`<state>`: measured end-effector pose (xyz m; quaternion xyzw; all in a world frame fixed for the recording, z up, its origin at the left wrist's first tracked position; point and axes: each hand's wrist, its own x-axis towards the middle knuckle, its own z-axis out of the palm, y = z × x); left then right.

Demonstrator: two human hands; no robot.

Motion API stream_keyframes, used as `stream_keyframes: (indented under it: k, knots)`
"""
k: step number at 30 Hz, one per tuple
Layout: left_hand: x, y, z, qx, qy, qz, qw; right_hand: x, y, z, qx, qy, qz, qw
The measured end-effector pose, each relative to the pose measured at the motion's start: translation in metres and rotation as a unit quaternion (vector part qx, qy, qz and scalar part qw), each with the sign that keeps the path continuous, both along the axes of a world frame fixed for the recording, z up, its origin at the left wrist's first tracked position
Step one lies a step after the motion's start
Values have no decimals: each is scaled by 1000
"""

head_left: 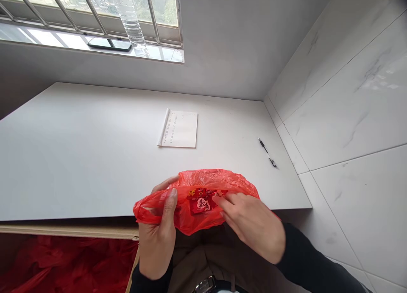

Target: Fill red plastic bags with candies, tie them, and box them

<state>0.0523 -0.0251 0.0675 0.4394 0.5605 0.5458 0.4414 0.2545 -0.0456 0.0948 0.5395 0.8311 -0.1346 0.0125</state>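
A thin red plastic bag (219, 178) is spread open in front of me, at the table's near edge. My left hand (160, 229) grips its left side, thumb in front and fingers behind the film. Inside the bag lie small red printed packets (201, 204), one showing dark characters on a pale pink patch. My right hand (251, 219) reaches into the bag's mouth from the right, its fingers bent together and their tips against the packets. Whether something is pinched there is hidden from me.
On the white table (89, 149) lie a notepad (181, 129) and a black pen (267, 152). Below left, a cardboard box (104, 231) holds red plastic bags (63, 263). A phone (110, 44) and a clear plastic bottle (132, 26) are on the windowsill. A tiled wall (349, 115) bounds the right.
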Motion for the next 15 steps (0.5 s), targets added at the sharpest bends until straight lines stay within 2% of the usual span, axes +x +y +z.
stream_keyframes:
  k: [3, 6, 8, 10, 13, 15]
  knots:
    - [0, -3, 8, 19, -12, -26, 999, 18, -13, 17, 104, 103, 2, 989]
    - [-3, -6, 16, 9, 11, -65, 998, 35, -26, 22, 178, 97, -40, 979]
    - [-8, -9, 21, 3, 40, -82, 996, 49, -33, 17, 167, 49, -84, 981]
    - [-14, -11, 25, 6, 62, -108, 992, 64, -39, 11, 111, 23, -132, 985]
    - [-26, -14, 28, 31, 106, -163, 980, 82, -43, 12, 41, 29, -199, 979]
    - [-32, -13, 29, 48, 142, -181, 972, 87, -42, 18, 45, 54, -219, 973]
